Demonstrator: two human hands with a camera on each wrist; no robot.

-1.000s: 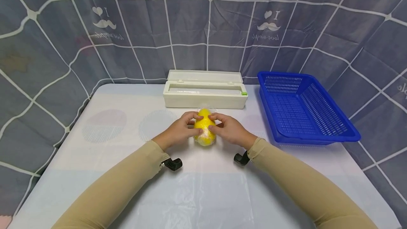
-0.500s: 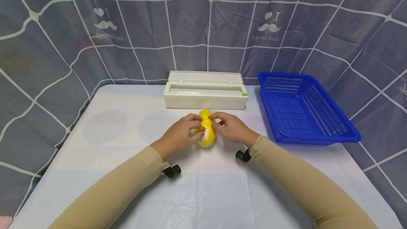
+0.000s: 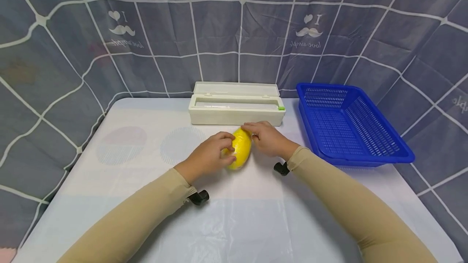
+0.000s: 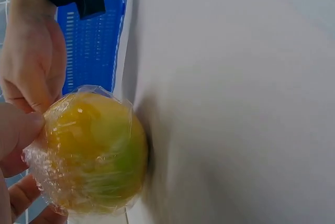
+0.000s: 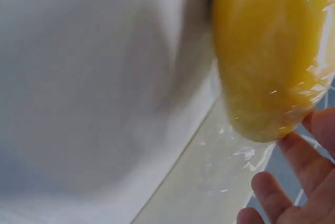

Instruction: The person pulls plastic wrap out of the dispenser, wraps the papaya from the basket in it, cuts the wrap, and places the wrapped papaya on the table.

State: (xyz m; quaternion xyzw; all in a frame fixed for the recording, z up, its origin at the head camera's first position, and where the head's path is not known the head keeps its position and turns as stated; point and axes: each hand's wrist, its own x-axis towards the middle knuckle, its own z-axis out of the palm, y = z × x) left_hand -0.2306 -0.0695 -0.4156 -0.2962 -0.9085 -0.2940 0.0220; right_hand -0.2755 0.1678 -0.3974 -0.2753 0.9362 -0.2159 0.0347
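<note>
A yellow fruit [image 3: 241, 148], oval and mango-like, is wrapped in clear cling film. It stands slanted on the table near the middle of the head view; the left wrist view shows a green patch on it. My left hand [image 3: 209, 155] holds its near left side, with the thumb [image 4: 23, 130] against the film and other fingers around behind, partly hidden. My right hand [image 3: 268, 138] is at the far end. In the right wrist view, its thumb and a finger [image 5: 303, 158] touch the tip, while the other fingers hang loosely curled.
Behind the fruit lies a white cling film box [image 3: 237, 116] with its lid up and a green slider at its right end. A blue plastic basket [image 3: 351, 159] stands at the back right. A grey checked curtain [image 3: 219, 23] borders the table [image 3: 120, 190].
The fruit has turned so its far end leans right. My right hand has moved slightly up and away to the far tip; my left hand has shifted around the near left side.
</note>
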